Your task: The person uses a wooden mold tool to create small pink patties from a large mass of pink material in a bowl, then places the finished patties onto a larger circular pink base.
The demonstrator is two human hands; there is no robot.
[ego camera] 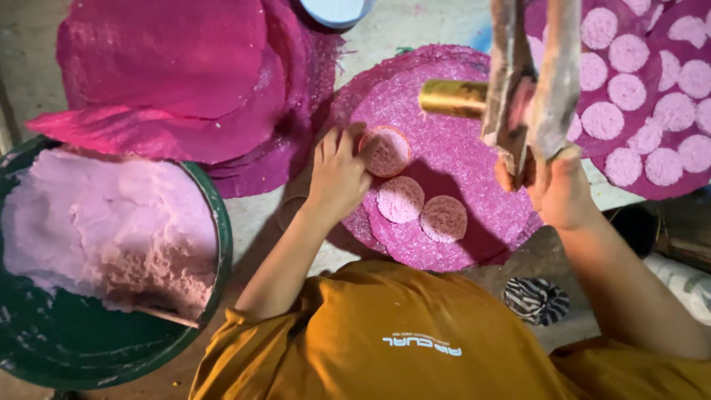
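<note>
My left hand (337, 174) grips the rim of a small round mould (385, 150) filled with pink dough, set on a magenta woven mat (459, 141). Just below the mould, two flat pink discs (400, 200) (444, 218) lie side by side on the same mat. My right hand (555, 189) holds up a crusted wooden mallet (533, 81) by its handle. Its brass-coloured head (453, 98) hovers above the mat, to the right of the mould.
A green basin (218, 244) at the left holds a heap of pale pink powder (104, 230). Stacked magenta mats (170, 74) lie at the top left. Another mat (652, 181) at the right carries several pink discs. A zebra-patterned cloth (537, 300) lies near my right arm.
</note>
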